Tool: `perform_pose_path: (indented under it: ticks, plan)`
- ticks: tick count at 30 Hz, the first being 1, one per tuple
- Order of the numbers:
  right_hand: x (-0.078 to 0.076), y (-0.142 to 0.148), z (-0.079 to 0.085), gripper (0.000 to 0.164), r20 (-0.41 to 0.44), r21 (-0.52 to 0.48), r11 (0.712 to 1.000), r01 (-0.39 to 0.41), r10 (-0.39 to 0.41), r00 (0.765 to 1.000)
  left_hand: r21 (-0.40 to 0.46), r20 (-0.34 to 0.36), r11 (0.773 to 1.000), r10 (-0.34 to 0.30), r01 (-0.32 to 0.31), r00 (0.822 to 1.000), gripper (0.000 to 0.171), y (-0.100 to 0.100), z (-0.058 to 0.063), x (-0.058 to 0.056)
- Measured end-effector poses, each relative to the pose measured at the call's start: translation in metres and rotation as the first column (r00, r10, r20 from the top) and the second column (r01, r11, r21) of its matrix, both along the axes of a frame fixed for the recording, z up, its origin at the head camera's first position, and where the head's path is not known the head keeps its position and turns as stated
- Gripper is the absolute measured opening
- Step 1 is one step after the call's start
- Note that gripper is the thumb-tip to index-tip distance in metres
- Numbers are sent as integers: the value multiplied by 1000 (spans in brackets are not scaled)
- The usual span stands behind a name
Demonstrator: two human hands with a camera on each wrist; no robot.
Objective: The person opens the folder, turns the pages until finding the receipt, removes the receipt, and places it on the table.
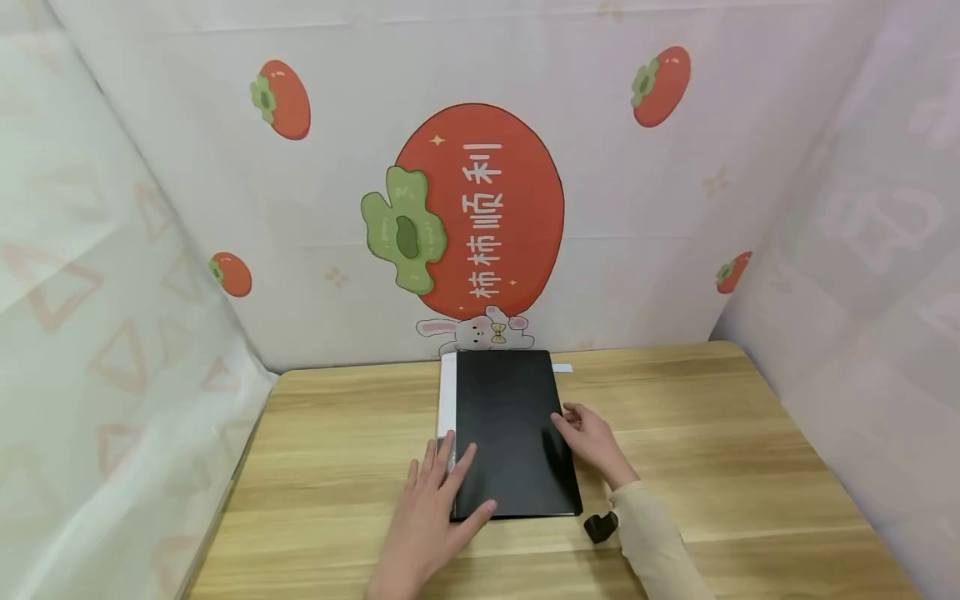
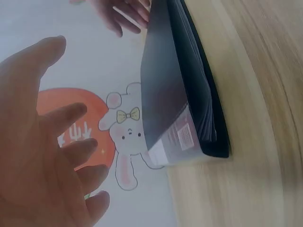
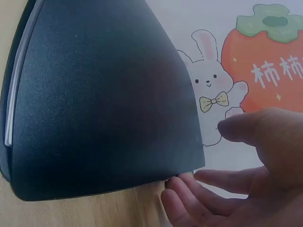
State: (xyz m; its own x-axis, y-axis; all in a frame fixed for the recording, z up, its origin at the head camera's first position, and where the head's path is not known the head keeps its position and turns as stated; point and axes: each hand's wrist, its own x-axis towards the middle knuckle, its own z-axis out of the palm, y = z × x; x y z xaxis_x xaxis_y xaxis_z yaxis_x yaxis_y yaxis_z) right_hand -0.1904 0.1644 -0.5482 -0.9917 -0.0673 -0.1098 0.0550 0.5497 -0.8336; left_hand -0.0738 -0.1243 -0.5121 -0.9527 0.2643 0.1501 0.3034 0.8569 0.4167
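Note:
A black file folder (image 1: 513, 433) lies closed on the table, with a white label strip (image 1: 447, 392) along its left spine. Its page edges (image 2: 201, 80) show between the covers in the left wrist view. My left hand (image 1: 427, 512) is spread with straight fingers over the folder's lower left corner, by the spine. At the right edge of the folder is my right hand (image 1: 592, 437), relaxed. In the right wrist view the fingertips (image 3: 177, 189) of that hand meet the cover's edge from below, while its thumb stands apart from the cover.
The wooden table (image 1: 337, 450) extends to both sides of the folder. A small white tab (image 1: 562, 367) sticks out at the folder's far right. Behind stands a white cloth backdrop (image 1: 330, 192) printed with persimmons and a rabbit. A small black device (image 1: 602, 527) sits by the right sleeve.

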Motion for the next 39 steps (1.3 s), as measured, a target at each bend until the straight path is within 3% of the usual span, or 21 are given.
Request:
perform_pose_path:
  ticks: [7,17,23,28,32,36,39]
  plan:
    - [1,7,1,54,27,-25,999,26,-26,999,1,41,997,-73,73,997,80,12,1,3]
    - [-3,12,-3,48,67,-113,992,64,-57,996,-9,64,991,-129,130,990,81,19,4,2]
    - [-6,13,1,44,121,-254,960,115,-86,989,-32,51,977,-211,212,976,77,21,9,-3]
    - [-6,15,11,47,144,-369,922,114,-65,987,-63,-6,948,-313,312,950,72,27,16,-8]
    - [-6,18,21,50,145,-414,907,74,-14,989,-124,-157,918,-393,376,906,64,36,23,-11]
    - [-7,20,30,50,146,-468,883,32,42,988,-190,-297,906,-419,377,858,58,48,32,-14]
    - [-8,20,37,51,142,-513,858,11,72,987,-218,-345,911,-408,350,846,56,57,38,-18]
